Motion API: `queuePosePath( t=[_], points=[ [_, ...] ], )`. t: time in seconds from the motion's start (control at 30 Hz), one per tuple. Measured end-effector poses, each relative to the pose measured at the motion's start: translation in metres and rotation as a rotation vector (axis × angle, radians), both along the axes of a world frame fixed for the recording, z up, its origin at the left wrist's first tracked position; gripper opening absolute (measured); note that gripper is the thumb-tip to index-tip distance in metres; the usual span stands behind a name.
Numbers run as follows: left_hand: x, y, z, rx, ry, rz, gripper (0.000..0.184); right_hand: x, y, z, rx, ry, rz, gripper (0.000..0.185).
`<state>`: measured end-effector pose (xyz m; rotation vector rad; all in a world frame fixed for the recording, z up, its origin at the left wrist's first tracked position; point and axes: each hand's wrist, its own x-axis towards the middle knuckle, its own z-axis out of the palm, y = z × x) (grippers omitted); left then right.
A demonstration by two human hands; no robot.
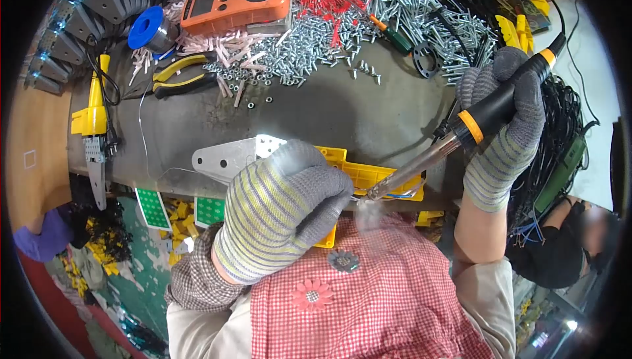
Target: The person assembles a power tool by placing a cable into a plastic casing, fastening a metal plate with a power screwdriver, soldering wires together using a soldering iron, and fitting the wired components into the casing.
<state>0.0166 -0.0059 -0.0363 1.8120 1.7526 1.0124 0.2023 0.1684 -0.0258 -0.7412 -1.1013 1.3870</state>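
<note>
My right hand (503, 118), in a grey striped glove, grips the black handle of a soldering iron (421, 165). Its metal barrel slants down left, and smoke drifts below the tip. Close to that tip is my left hand (283, 207), gloved and closed, its fingertips mostly hidden. Thin solder wire (142, 128) runs from the blue spool (146, 28) towards this hand and seems pinched in it. Under the left hand and the iron tip lies a yellow plastic housing (375, 176) with thin wires in it. A grey metal plate with holes (224, 160) sticks out left of the hand.
Heaps of screws (421, 10), an orange meter (237, 3), pliers (184, 76) and a green-handled screwdriver (393, 35) lie at the back. A yellow-handled tool (95, 105) is on the left. Black cables (559, 115) hang right. Green circuit boards (153, 209) sit at the front edge. Another person (550, 247) is at right.
</note>
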Motion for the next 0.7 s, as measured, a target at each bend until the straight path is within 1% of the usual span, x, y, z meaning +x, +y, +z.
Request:
queuePosePath(
  t=[0.13, 0.23, 0.3, 0.4, 0.5, 0.6, 0.63, 0.7],
  points=[
    [0.0, 0.002, 0.008, -0.084, -0.025, -0.04, 0.016, 0.0, -0.002, 0.002, 0.046, -0.04, -0.004, 0.04],
    [0.001, 0.002, 0.007, -0.111, -0.012, -0.048, 0.015, 0.004, -0.001, -0.001, 0.016, -0.019, -0.043, 0.041],
    [0.001, 0.003, 0.007, -0.139, 0.017, -0.061, 0.014, 0.01, -0.002, -0.004, 0.043, 0.011, 0.039, 0.039],
    [0.002, 0.003, 0.008, -0.129, 0.04, -0.059, 0.013, 0.019, 0.0, -0.012, 0.026, 0.042, 0.049, 0.04],
    [-0.001, -0.002, 0.005, -0.019, 0.098, 0.012, 0.014, 0.019, 0.0, -0.01, 0.079, -0.001, 0.043, 0.039],
    [-0.019, 0.01, 0.014, 0.219, 0.135, 0.11, 0.016, 0.011, 0.0, 0.002, 0.067, 0.027, -0.001, 0.036],
    [-0.029, 0.02, 0.014, 0.363, 0.177, 0.099, 0.019, 0.011, 0.001, 0.003, 0.05, 0.035, 0.003, 0.036],
    [-0.045, 0.04, 0.004, 0.415, 0.32, 0.192, 0.02, 0.02, 0.007, 0.003, 0.024, 0.036, 0.039, 0.035]
  ],
)
